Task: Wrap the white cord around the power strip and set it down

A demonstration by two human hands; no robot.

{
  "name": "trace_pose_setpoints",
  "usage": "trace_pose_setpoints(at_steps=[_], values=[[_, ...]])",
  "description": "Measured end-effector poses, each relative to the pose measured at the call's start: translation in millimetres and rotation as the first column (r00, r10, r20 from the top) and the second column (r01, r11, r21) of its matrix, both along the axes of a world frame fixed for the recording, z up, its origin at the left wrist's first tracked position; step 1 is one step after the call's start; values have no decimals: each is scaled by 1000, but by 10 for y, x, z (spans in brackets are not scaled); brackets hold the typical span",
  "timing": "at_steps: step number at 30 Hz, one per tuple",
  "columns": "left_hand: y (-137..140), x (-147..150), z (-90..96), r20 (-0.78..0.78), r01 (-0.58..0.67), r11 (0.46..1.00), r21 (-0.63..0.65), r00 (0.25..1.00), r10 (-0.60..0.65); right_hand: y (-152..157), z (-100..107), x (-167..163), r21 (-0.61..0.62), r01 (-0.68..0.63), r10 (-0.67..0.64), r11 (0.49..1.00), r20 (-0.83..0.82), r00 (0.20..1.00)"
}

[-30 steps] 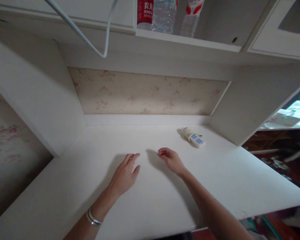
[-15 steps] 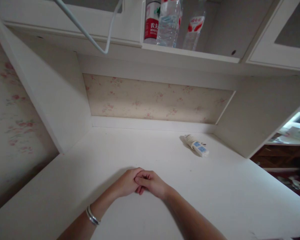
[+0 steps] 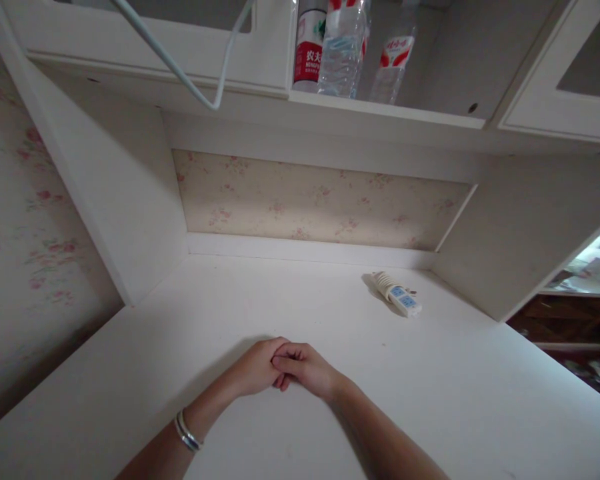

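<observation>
My left hand (image 3: pixel 258 368) and my right hand (image 3: pixel 312 371) are clasped together on the white desktop (image 3: pixel 275 293). The right fingers and thumb fold over the fingers of the left, so most of the left fingertips are hidden. No object shows between the palms. Silver bangles (image 3: pixel 187 432) circle my left wrist. Beyond the hands, to the right, lies a white power strip (image 3: pixel 405 301) with blue socket faces, its cord (image 3: pixel 382 285) wound around one end.
An overhead cabinet shelf (image 3: pixel 390 112) holds a red-labelled bottle (image 3: pixel 308 61) and clear plastic bottles (image 3: pixel 341 67). A pale bent tube (image 3: pixel 180 70) hangs in front at upper left. Side panels (image 3: pixel 105 173) enclose the desk; floral wallpaper (image 3: pixel 300 203) covers the back.
The surroundings have shifted slightly right in view, as the camera turned a little. My hands stay clasped in nearly the same place.
</observation>
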State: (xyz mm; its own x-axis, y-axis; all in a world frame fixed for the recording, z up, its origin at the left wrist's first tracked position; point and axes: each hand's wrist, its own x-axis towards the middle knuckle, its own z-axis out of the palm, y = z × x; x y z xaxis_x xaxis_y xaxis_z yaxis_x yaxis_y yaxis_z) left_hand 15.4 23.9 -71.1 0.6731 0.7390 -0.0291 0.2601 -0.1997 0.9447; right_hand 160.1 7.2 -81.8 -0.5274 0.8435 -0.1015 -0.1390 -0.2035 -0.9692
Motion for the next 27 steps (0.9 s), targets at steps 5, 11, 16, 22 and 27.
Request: trace_pose_setpoints(at_steps=[5,11,16,22,27], values=[[-12,-20,43,-16,-1,1000,30,1000,2,-8,7,1,9,-8,8,1000,-1,1000],[-4,-34,6,-38,-9,999,35,999,10,5,-25,1,14,-5,5,1000,9,1000],[-6,-30,-1,-39,-1,999,48,999,3,-2,-29,6,18,-3,3,1000,21,1000],[-16,-29,34,-50,-4,999,49,999,7,-1,-23,-1,12,-3,3,1000,29,1000],[-13,-17,22,-52,-11,999,45,999,14,-5,-11,-4,18,2,-3,1000,29,1000]])
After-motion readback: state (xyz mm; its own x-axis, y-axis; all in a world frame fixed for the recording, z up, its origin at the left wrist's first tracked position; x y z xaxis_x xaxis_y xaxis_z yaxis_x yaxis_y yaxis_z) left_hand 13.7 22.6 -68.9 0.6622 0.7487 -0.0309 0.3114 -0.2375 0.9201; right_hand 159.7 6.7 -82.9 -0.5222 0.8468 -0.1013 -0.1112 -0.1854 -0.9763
